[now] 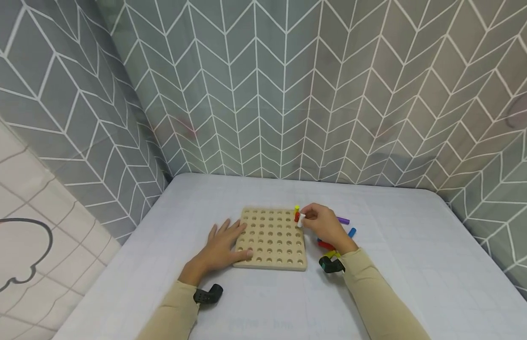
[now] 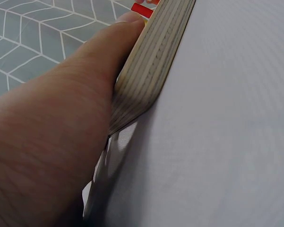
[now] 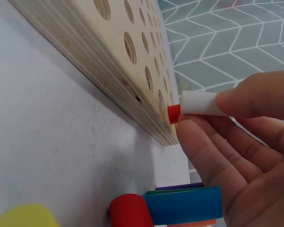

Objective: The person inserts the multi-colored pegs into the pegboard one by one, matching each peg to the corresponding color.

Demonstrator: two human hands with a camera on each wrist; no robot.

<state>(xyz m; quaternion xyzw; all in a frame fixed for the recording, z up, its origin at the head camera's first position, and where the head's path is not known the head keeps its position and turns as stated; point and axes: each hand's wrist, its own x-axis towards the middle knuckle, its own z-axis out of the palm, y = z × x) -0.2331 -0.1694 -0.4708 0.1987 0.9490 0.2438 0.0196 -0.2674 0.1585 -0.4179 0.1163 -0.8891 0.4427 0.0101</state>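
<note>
A pale wooden pegboard [image 1: 271,267] with rows of round holes lies flat on the table. My left hand [image 1: 222,248] rests over its left edge, fingers spread and thumb on the top face; the left wrist view shows the thumb along the layered side [image 2: 151,61]. Between thumb and fingertips my right hand [image 1: 324,224] pinches a white peg [image 3: 198,102] above the board's right edge. Directly beyond it, a red peg [image 3: 174,114] stands in the board. A yellow peg [image 1: 296,208] stands farther back, at the far right corner.
Loose pegs lie on the table right of the board, partly beneath my right forearm: a purple one [image 1: 343,220], blue ones [image 3: 186,206], a red one [image 3: 130,211] and yellow ones [image 1: 330,254]. A white cloth [image 1: 255,307] covers the table. A patterned curtain [image 1: 263,94] hangs behind.
</note>
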